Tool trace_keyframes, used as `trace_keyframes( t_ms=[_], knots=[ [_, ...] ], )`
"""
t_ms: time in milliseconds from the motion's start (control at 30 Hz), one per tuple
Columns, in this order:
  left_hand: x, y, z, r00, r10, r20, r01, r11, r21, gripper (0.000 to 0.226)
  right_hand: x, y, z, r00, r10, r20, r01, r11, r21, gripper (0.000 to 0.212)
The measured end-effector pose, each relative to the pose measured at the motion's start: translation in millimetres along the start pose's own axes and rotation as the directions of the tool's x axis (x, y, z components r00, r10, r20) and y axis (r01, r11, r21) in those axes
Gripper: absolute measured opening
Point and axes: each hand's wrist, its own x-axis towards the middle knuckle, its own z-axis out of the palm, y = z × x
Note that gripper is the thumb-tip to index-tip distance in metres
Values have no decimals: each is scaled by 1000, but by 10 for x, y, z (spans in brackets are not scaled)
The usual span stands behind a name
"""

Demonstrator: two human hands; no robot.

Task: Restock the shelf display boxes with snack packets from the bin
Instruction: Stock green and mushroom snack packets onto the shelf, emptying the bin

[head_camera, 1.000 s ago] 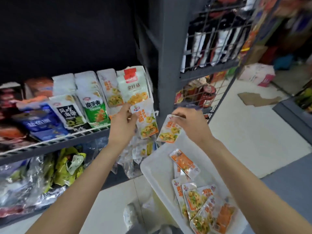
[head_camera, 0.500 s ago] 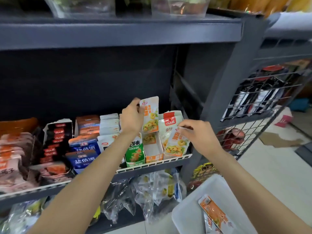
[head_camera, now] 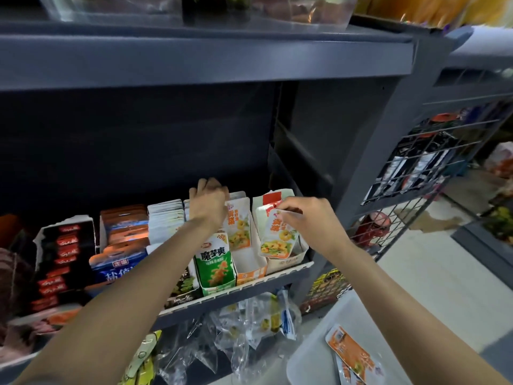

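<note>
Head view: both hands were putting snack packets into the display boxes on the shelf

One white and orange packet (head_camera: 277, 234) stood tilted in the rightmost display box (head_camera: 283, 263), and the right hand (head_camera: 308, 218) pinched its top edge with curled fingers. A second packet (head_camera: 238, 229) of the same kind stood upright at the back of the orange box (head_camera: 249, 269) just beside it, and the left hand (head_camera: 209, 201) was at its top, fingers bent down behind the row; whether they gripped the packet I cannot tell. A green box (head_camera: 216, 269) stood to the left, touching the orange one. Lower right, the white bin (head_camera: 311, 354) held more orange packets (head_camera: 351, 350). Clear plastic bags (head_camera: 249, 323) hung under the grey shelf (head_camera: 236, 293)
</note>
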Motion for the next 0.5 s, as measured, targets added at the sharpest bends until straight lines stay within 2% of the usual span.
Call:
trace_keyframes(
  t_ms=[100, 200, 367, 500],
  knots=[
    [30, -25, -6, 997, 31, 76, -31, 1000, -7, 24, 70, -66, 55, 1000, -9, 9, 9, 1000, -5, 13],
    [51, -89, -19, 995, 39, 87, -30, 994, -101, 24, 158, -153, 112, 999, -49, 10, 49, 999, -18, 12],
    [61, -251, -27, 989, 87, 121, -52, 962, -267, 39, 393, -321, 269, 992, -128, 16, 129, 991, -36, 11],
    [76, -383, -11, 981, 111, 159, -58, 951, -304, 43, 575, -444, 401, 994, -81, 78, 88, 992, -95, 13]
  ],
)
